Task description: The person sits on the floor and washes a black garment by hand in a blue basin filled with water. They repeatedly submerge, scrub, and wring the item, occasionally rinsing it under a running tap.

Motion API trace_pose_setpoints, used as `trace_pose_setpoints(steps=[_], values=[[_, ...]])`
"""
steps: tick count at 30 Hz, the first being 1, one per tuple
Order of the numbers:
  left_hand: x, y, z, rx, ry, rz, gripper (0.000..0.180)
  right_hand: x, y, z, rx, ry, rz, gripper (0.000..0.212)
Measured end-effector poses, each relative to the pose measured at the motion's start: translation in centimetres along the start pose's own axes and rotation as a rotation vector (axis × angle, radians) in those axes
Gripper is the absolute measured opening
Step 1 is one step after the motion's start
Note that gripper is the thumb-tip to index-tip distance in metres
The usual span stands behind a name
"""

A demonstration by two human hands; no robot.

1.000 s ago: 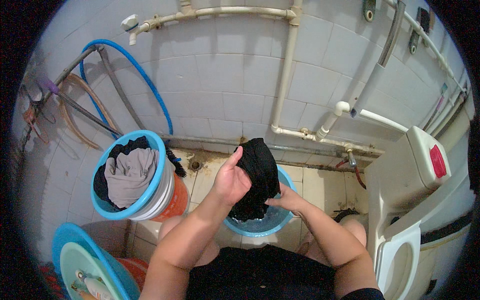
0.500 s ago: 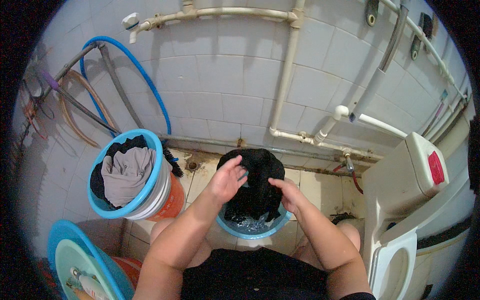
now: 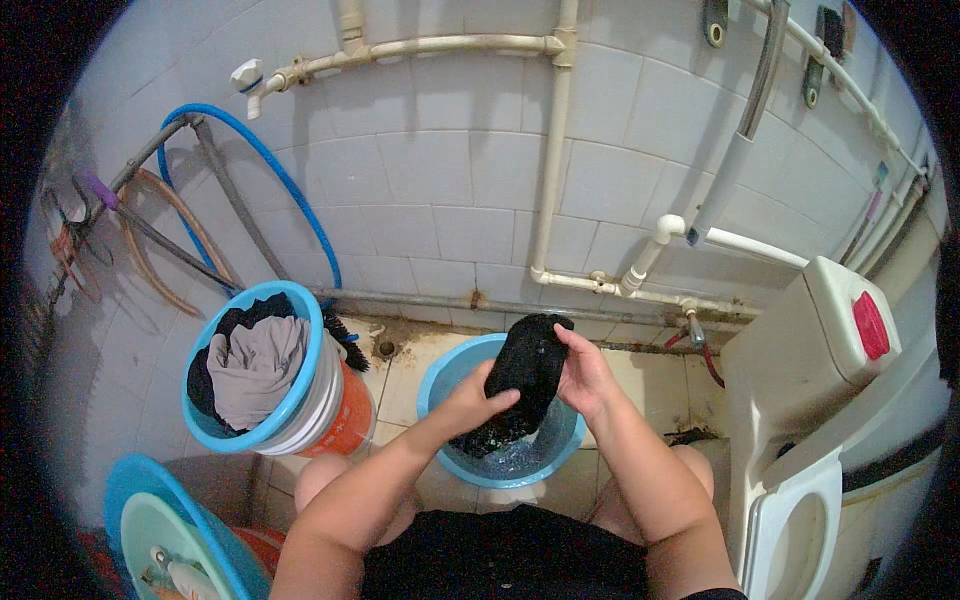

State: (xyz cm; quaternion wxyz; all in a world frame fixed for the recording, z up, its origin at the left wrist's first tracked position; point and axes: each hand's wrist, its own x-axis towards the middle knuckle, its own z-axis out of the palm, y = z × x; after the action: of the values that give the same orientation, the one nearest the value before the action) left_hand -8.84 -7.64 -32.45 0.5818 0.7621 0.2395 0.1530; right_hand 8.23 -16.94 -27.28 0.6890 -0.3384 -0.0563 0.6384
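Note:
A black cloth (image 3: pixel 528 362), bunched up, is raised over a blue basin (image 3: pixel 426 395) on the floor in front of me. Its lower end hangs down into the water (image 3: pixel 515 462), where bubbles or ripples show. My left hand (image 3: pixel 468 404) is closed round the cloth's left side, with the thumb across its front. At the upper right edge of the cloth, my right hand (image 3: pixel 586 374) grips it with the fingers curled, partly hidden behind it. The cloth's exact kind of garment cannot be made out.
On the left, a blue tub (image 3: pixel 325 345) holding grey clothing (image 3: pixel 258 370) and black clothing sits on a white and orange bucket (image 3: pixel 345 410). Nearer are a blue basin (image 3: pixel 128 478) and a green basin (image 3: pixel 130 520). A toilet (image 3: pixel 790 350) stands right; pipes (image 3: pixel 552 170) line the tiled wall.
Both hands, apart and open before, have closed on the black cloth. The cloth is now gathered narrower, and more of the basin's far rim shows.

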Motion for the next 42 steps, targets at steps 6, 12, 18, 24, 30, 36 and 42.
trace_pose_setpoints(steps=[6, 12, 18, 24, 30, 36, 42], values=[[0.5, 0.8, 0.5, -0.123, 0.138, -0.008, 0.037, -0.7, -0.1, -0.2, -0.238, -0.083, -0.022, 0.038], [1.6, 0.1, 0.9, -0.450, 0.230, -0.245, 0.033, -0.7, 2.7, -1.2, -0.777, 0.024, -0.201, 0.067], [1.7, -0.6, -0.3, -0.615, 0.224, -0.306, 0.032, -0.6, 1.5, -1.9, -0.909, 0.234, -0.157, 0.062], [2.1, -1.7, -1.6, 0.106, 0.252, -0.138, 0.033, -0.5, 0.1, -1.5, -0.423, 0.175, -0.156, 0.033], [1.5, 3.9, -2.8, -0.256, 0.189, -0.292, 0.045, -1.3, -1.7, -1.4, -0.357, 0.120, -0.164, 0.029], [1.9, 3.9, -3.7, -1.127, 0.179, -0.338, 0.031, -0.7, -1.7, -2.3, -0.591, 0.052, -0.163, 0.035], [2.0, 4.9, -5.9, -1.345, 0.285, -0.196, 0.016, -3.0, -0.5, -3.0, -1.887, -0.119, -0.543, 0.062]])
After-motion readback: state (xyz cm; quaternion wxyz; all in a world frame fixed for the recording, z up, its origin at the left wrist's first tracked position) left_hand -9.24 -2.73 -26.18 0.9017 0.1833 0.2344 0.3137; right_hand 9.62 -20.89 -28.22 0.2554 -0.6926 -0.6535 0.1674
